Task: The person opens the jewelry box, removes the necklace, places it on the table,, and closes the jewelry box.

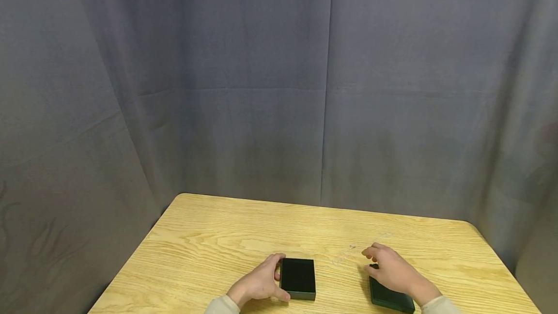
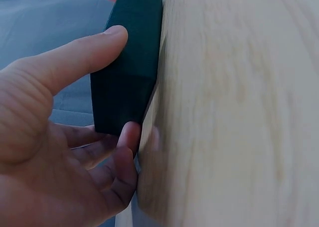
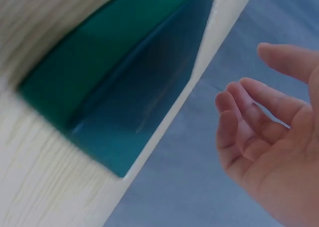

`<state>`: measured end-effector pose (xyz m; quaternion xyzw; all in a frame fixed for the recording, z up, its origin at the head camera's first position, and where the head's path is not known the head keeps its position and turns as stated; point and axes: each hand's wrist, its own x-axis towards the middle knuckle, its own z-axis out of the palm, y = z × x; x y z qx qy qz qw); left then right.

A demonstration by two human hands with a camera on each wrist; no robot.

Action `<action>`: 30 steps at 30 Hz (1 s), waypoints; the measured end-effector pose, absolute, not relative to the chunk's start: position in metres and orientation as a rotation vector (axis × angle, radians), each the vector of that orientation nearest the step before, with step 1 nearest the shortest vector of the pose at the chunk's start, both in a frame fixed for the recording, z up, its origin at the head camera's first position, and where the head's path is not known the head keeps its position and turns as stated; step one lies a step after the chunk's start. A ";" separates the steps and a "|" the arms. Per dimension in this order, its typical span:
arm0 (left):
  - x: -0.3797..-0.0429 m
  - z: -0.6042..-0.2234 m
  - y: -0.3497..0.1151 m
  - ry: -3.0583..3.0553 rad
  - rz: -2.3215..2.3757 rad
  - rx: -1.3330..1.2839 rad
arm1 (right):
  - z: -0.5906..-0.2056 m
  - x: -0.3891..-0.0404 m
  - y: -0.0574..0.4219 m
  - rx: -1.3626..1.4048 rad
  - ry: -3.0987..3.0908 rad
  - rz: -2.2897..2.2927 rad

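Note:
My left hand grips a small dark green square box at its left side, thumb at the near corner and fingers at the far one. The top of this box looks black in the head view. In the left wrist view, the thumb lies on one green side of it. To the right, my right hand hovers over a second dark green piece, shallow and partly hidden by the hand. The right wrist view shows this piece with a raised rim around a sunken inside, apart from the loosely bent fingers.
Both pieces lie on a light wood-grain table with rounded far corners. Small pale scuff marks show on the tabletop between the hands. Grey curtains hang behind the table and along its sides.

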<state>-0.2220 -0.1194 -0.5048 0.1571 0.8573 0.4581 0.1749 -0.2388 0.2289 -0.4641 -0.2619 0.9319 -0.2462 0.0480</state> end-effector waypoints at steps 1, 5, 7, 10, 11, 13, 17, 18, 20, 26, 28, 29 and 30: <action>-0.222 -0.505 -0.119 2.429 1.299 0.444 | -0.465 -0.239 0.233 -0.792 2.843 -0.745; -0.222 -0.504 -0.120 2.429 1.300 0.442 | -0.469 -0.239 0.248 -0.740 2.848 -0.718; -0.222 -0.505 -0.120 2.425 1.303 0.445 | -0.472 -0.240 0.256 -0.715 2.849 -0.697; -0.222 -0.506 -0.120 2.417 1.309 0.452 | -0.475 -0.239 0.267 -0.685 2.836 -0.688; -0.222 -0.507 -0.120 2.415 1.312 0.454 | -0.476 -0.239 0.271 -0.676 2.830 -0.683; -0.222 -0.507 -0.121 2.416 1.312 0.457 | -0.478 -0.238 0.278 -0.676 2.816 -0.677; -0.223 -0.508 -0.121 2.416 1.313 0.455 | -0.480 -0.237 0.288 -0.619 2.760 -0.679; -0.223 -0.508 -0.121 2.413 1.316 0.454 | -0.480 -0.237 0.290 -0.609 2.744 -0.679; -0.223 -0.509 -0.121 2.415 1.319 0.455 | -0.481 -0.236 0.293 -0.566 2.713 -0.680; -0.222 -0.511 -0.123 2.424 1.318 0.461 | -0.486 -0.234 0.301 -0.585 2.666 -0.688; -0.222 -0.512 -0.123 2.422 1.324 0.462 | -0.489 -0.236 0.304 -0.601 2.672 -0.670; -0.221 -0.512 -0.123 2.420 1.326 0.464 | -0.491 -0.236 0.305 -0.629 2.686 -0.622; -0.222 -0.512 -0.123 2.420 1.330 0.465 | -0.492 -0.237 0.306 -0.621 2.690 -0.609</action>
